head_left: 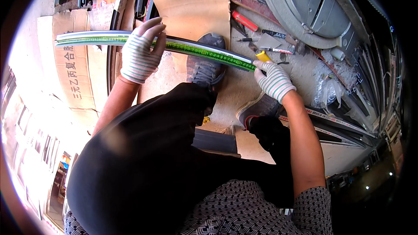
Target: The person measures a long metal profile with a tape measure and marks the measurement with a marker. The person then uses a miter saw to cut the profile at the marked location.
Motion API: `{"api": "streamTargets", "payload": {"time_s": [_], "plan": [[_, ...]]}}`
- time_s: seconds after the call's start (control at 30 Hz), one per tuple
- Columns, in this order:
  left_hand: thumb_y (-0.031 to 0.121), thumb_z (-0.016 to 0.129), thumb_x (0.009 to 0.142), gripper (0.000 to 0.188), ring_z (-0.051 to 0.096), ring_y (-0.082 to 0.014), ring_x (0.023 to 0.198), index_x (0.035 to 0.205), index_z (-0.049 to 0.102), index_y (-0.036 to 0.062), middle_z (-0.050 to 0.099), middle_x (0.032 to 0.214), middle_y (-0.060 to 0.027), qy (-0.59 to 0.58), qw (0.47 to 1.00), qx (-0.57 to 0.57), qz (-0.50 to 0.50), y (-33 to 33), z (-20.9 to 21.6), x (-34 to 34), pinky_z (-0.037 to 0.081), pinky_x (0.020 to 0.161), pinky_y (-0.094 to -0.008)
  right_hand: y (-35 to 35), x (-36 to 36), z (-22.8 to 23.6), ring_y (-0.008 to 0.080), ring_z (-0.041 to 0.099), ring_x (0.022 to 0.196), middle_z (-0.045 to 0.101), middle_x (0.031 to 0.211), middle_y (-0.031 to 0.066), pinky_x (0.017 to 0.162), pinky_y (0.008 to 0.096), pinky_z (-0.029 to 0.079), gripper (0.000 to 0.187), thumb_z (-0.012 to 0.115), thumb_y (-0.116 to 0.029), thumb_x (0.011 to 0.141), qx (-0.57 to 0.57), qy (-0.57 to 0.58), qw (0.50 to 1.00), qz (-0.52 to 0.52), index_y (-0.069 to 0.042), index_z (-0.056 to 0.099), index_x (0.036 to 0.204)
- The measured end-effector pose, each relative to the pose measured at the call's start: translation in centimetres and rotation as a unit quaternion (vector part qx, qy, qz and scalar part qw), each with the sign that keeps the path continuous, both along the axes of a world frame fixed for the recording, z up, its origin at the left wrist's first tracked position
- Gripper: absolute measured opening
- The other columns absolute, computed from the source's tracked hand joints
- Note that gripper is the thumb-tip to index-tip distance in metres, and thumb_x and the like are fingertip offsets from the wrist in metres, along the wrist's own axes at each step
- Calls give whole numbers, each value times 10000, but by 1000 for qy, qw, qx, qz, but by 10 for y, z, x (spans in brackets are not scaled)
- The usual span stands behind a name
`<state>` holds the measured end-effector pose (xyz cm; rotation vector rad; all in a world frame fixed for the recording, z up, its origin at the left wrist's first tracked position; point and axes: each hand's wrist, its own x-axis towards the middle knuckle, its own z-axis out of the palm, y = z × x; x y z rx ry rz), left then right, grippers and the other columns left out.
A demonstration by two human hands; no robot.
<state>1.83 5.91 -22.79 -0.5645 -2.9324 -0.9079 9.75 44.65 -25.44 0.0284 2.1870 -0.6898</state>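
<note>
A long, narrow strip (191, 41) with a white and black face runs across in front of me, bowed by the lens. Along its near side lies a bright green measuring tape (209, 55) with printed marks. My left hand (141, 54), in a white striped glove, is at the strip's left part, fingers stretched and thumb apart; the strip passes behind it, and contact is hard to make out. At the right end, my gloved right hand (274, 79) pinches the strip and tape together between thumb and fingers. The fingertips partly cover that end.
Red-handled cutter (245, 20), markers (278, 51) and a yellow piece (262, 56) lie on the floor beyond my right hand. A grey round-based machine (311, 8) stands at far right. Cardboard (187, 4) lies ahead; dark profiles (363, 100) pile up at right.
</note>
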Motion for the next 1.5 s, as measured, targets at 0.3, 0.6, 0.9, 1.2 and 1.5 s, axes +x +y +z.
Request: {"api": "streamTargets", "payload": {"time_s": [0.3, 0.6, 0.9, 1.2, 1.5], "plan": [[67, 749, 830, 410, 582, -367, 1247, 1231, 665, 87, 631, 1341, -148, -7, 995, -101, 8, -17, 7, 26, 453, 1082, -490, 0, 3, -3, 286, 645, 766, 683, 897, 195, 745, 384, 510, 249, 642, -151, 970, -15, 17, 1000, -5, -34, 737, 1168], [212, 789, 809, 600, 515, -324, 1371, 1375, 610, 126, 592, 1423, -104, -40, 989, -129, -56, -23, 9, 22, 320, 1194, -565, 3, 3, -7, 393, 679, 791, 702, 934, 251, 754, 459, 541, 337, 609, -266, 967, -10, 11, 1000, -2, -99, 744, 1226], [277, 839, 800, 601, 536, -323, 1350, 1339, 623, 125, 609, 1391, -103, -18, 992, -118, -50, -14, 6, 23, 321, 1188, -584, 3, 3, -8, 398, 678, 798, 699, 962, 260, 763, 459, 541, 342, 601, -261, 967, -7, 4, 1000, 2, -91, 741, 1229], [286, 836, 810, 527, 547, -348, 1328, 1267, 646, 108, 617, 1356, -122, -38, 995, -92, -12, 20, 1, 31, 316, 1179, -609, 1, 2, -5, 394, 681, 799, 703, 952, 256, 768, 459, 542, 345, 604, -263, 967, -10, 3, 1000, -8, -94, 739, 1237], [302, 832, 808, 553, 545, -348, 1329, 1289, 635, 113, 617, 1349, -122, -38, 991, -123, -25, 16, -5, 33, 307, 1181, -616, 2, 2, -5, 391, 688, 817, 706, 960, 249, 775, 465, 544, 348, 604, -273, 964, 0, 11, 1000, 6, -103, 741, 1236]]}}
